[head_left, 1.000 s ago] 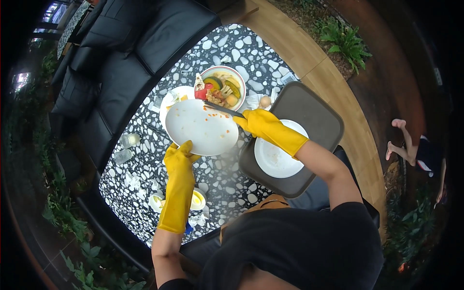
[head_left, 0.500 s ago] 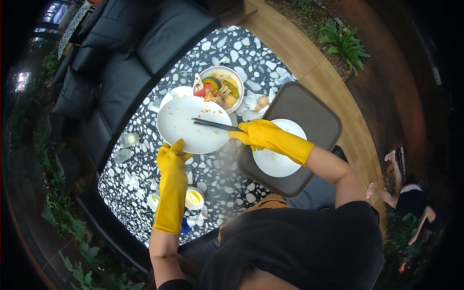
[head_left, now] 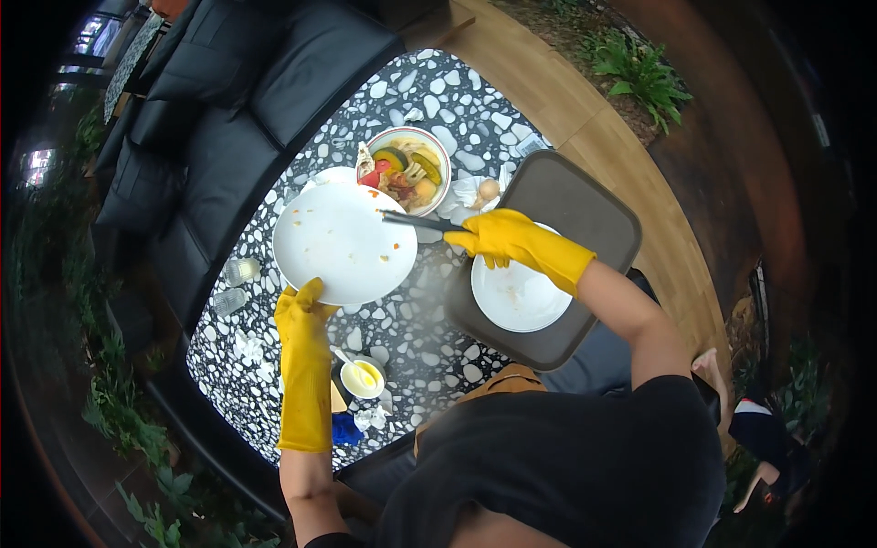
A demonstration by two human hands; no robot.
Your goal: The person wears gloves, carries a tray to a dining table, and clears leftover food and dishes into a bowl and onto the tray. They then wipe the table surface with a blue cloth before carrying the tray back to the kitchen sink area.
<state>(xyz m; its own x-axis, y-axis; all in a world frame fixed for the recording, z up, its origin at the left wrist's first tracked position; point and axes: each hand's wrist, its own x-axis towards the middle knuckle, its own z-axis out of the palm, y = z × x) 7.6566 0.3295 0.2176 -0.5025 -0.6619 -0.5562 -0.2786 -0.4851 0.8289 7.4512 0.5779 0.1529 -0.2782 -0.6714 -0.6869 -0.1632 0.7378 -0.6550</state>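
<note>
1. Pebble-patterned table [head_left: 420,324] fills my feed; one tray [head_left: 585,205] overlaps it at right.
2. I count three plates: tray plate [head_left: 516,306], partly hidden plate [head_left: 334,175] at far left, held plate [head_left: 343,251] mid-left, beside the bowl [head_left: 449,178].
3. One bowl, far centre, heaped with food.
4. Two hands: my left hand [head_left: 306,310] pinches the held plate's near rim; my right hand [head_left: 498,237] grips dark chopsticks [head_left: 420,221].
5. Two glasses [head_left: 241,270], left; one egg [head_left: 489,189], far.
6. Scraping looks mostly done, I judge; a few scraps [head_left: 396,246] remain.
</note>
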